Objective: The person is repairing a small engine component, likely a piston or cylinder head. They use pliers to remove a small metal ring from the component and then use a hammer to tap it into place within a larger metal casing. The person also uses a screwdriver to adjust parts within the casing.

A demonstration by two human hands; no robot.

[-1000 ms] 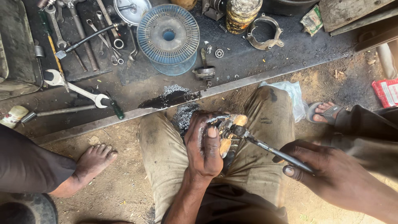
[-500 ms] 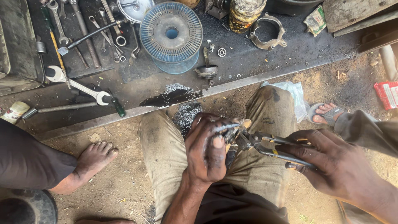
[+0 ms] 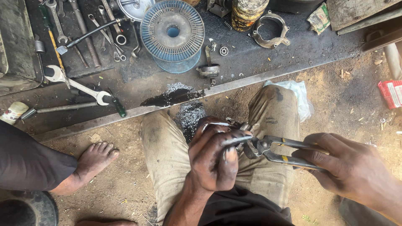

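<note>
Seen from the head camera, the left hand (image 3: pixel 215 157), blackened with grease, was curled shut around a small metal part (image 3: pixel 239 125) held above the lap, its fingers hiding most of the piece. The right hand (image 3: pixel 343 165) was closed on the two handles of a pair of pliers (image 3: pixel 272 148), whose steel nose met the part just beside the left fingertips. Both hands sat over the knees of dusty khaki trousers (image 3: pixel 167 155).

Beyond the knees lay a dark, oily surface (image 3: pixel 259 62) edged by a long metal strip, with a patch of silvery filings (image 3: pixel 180 90) near its edge. On it stood a round blue finned disc (image 3: pixel 172 31) with a centre hole, a combination spanner (image 3: pixel 77 86), a green-handled screwdriver (image 3: pixel 117 106), several more wrenches (image 3: pixel 71 29), a ring-shaped metal bracket (image 3: pixel 271 30) and a small bearing (image 3: pixel 224 51). Another person's bare foot (image 3: pixel 90 165) rested on the dirt ground at the left, well apart from the hands. A crumpled plastic bag (image 3: pixel 299 98) lay beside the right knee.
</note>
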